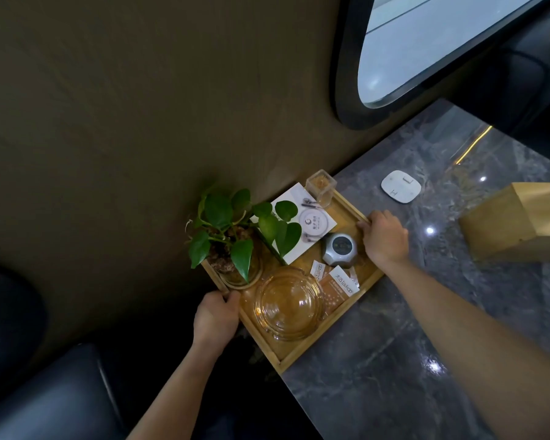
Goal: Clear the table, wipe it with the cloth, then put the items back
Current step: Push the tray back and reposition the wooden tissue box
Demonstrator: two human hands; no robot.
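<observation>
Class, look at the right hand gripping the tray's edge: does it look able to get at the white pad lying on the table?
Probably yes. The right hand would first have to release the tray; bare table separates it from the white pad, with nothing between.

Desk (410, 312): dk grey marble, pale veining.
Tray (315, 344): honey-tan wood.
Plant (235, 223): green leaves, brown stones.
Ashtray (289, 303): clear glass, amber tint.
Card (311, 217): white w/ grey print.
Round device (340, 249): silver-grey, dk centre.
Sachets (340, 281): tan/white.
Pad (400, 186): white.
Box (521, 217): tan.
Wall (140, 122): olive-brown.
</observation>
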